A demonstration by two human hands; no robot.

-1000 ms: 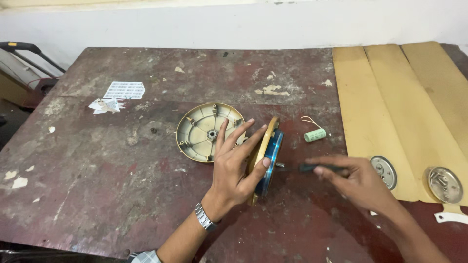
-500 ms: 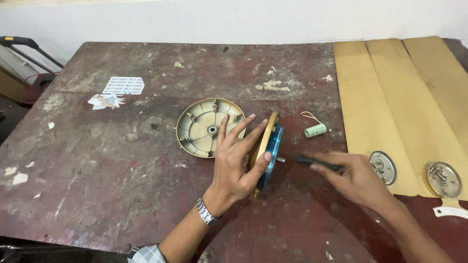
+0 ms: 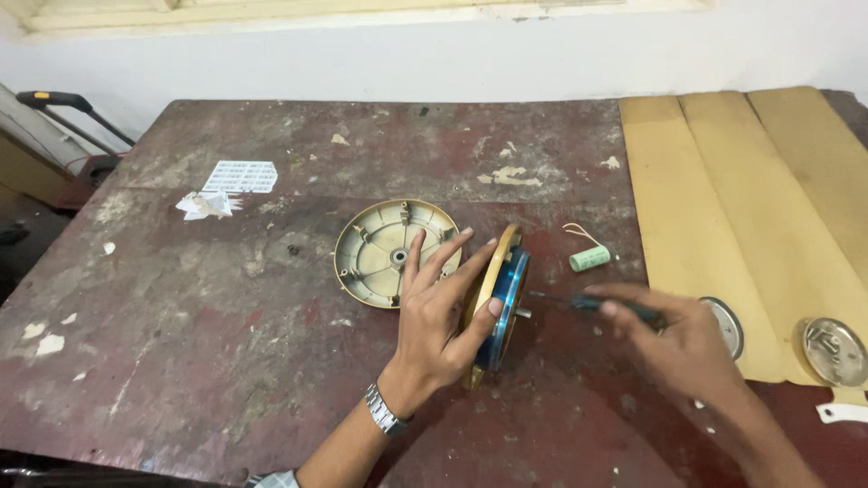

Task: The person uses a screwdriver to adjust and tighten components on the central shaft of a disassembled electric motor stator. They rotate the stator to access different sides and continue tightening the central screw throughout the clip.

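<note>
My left hand (image 3: 441, 316) holds a round disc-shaped part (image 3: 503, 298) upright on its edge on the worn red-brown table (image 3: 226, 343); the part has a tan rim and a blue face turned to the right. My right hand (image 3: 674, 339) grips a dark-handled screwdriver (image 3: 588, 304), and its thin tip points left at the middle of the blue face. A round beige cover (image 3: 384, 251) with inner ribs lies flat just left of my left hand's fingers.
A small green cylinder with white wires (image 3: 589, 258) lies right of the disc. Tan flat boards (image 3: 732, 208) cover the table's right side, with two round metal caps (image 3: 832, 351) on them. Paper scraps (image 3: 237, 177) lie far left.
My right hand has brought the screwdriver a little closer to the blue face. The left hand keeps the disc upright in the same place.
</note>
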